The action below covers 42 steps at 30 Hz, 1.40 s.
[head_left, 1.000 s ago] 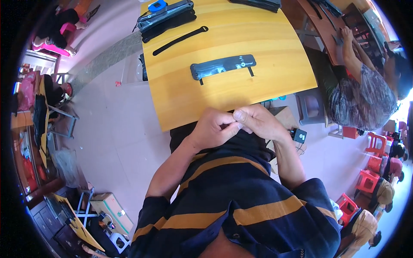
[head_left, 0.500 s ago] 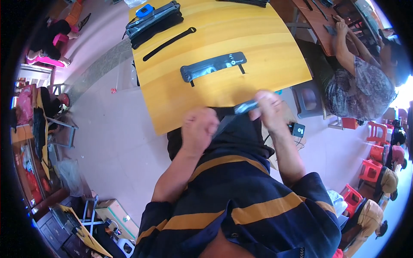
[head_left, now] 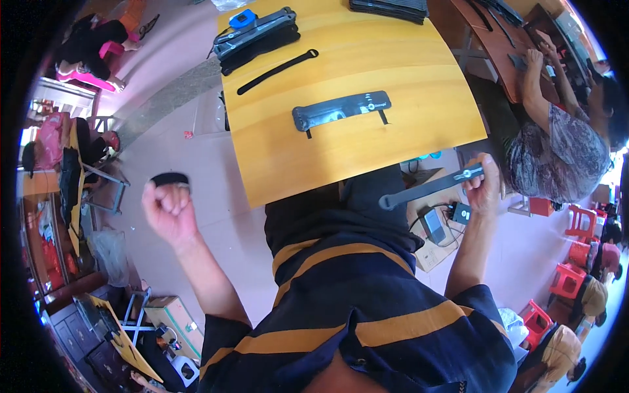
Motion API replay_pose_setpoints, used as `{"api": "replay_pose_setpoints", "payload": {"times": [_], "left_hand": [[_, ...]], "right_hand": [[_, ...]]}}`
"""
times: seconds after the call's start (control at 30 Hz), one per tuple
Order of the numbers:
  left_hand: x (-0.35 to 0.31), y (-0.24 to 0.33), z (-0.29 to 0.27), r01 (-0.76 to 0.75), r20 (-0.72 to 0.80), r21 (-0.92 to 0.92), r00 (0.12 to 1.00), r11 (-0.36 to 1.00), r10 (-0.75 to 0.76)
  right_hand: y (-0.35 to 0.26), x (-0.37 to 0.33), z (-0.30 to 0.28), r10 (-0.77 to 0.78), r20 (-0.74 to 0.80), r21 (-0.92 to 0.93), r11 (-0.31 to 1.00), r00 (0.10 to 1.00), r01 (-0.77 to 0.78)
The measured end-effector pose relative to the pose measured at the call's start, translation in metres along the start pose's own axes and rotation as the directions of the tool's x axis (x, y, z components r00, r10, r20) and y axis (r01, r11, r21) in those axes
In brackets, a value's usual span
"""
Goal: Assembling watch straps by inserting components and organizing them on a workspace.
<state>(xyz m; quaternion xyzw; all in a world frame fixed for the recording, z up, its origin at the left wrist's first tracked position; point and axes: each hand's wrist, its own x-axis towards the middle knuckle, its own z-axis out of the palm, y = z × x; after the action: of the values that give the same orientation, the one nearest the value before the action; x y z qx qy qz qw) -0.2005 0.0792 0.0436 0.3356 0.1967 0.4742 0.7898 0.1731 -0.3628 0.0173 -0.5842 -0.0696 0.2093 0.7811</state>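
Note:
My left hand (head_left: 171, 213) is raised off the table's left side, fingers curled round a black band (head_left: 170, 178) that arches over the knuckles. To the right of the table's near edge, my right hand (head_left: 483, 188) pinches a long dark grey strip (head_left: 419, 192) by its shiny printed end. The strip's other end is rounded and points left over my lap. Ahead on the table lies a flat dark grey package (head_left: 342, 111) with two short black tabs below it. Behind that is a black strap (head_left: 278, 72) with a ring at one end.
The yellow wooden table (head_left: 275, 177) bears a stack of dark packages (head_left: 262, 39) topped by a blue object (head_left: 242, 18), plus a black pile (head_left: 390, 9) at its far edge. A cardboard box (head_left: 429, 255) with a device stands below right. Another person (head_left: 557, 154) sits at right.
My hands were close together over my lap at the table's edge, both at the strip. They have swung wide apart, band in the left, strip in the right.

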Motion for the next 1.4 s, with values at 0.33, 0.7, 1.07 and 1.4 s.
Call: {"api": "replay_pose_setpoints", "payload": {"times": [0.33,0.7,1.07,1.4], "left_hand": [[0.066,-0.101,0.186,-0.181,0.404,0.475,0.914,0.861,-0.031],[0.101,-0.17,0.099,0.026,0.129,0.679,0.98,0.734,-0.154],[0.102,-0.16,0.067,0.124,-0.049,0.877,0.984,0.465,-0.17],[0.091,-0.139,0.048,0.152,-0.067,0.866,0.979,0.477,-0.191]], "right_hand": [[0.048,-0.007,0.064,0.14,0.314,-0.15,0.984,0.939,-0.097],[0.065,-0.005,0.048,0.178,0.275,-0.165,0.977,0.945,-0.137],[0.058,-0.003,0.068,0.179,0.283,-0.164,0.977,0.942,-0.136],[0.043,-0.01,0.095,0.166,0.365,-0.136,0.983,0.916,-0.124]]}}
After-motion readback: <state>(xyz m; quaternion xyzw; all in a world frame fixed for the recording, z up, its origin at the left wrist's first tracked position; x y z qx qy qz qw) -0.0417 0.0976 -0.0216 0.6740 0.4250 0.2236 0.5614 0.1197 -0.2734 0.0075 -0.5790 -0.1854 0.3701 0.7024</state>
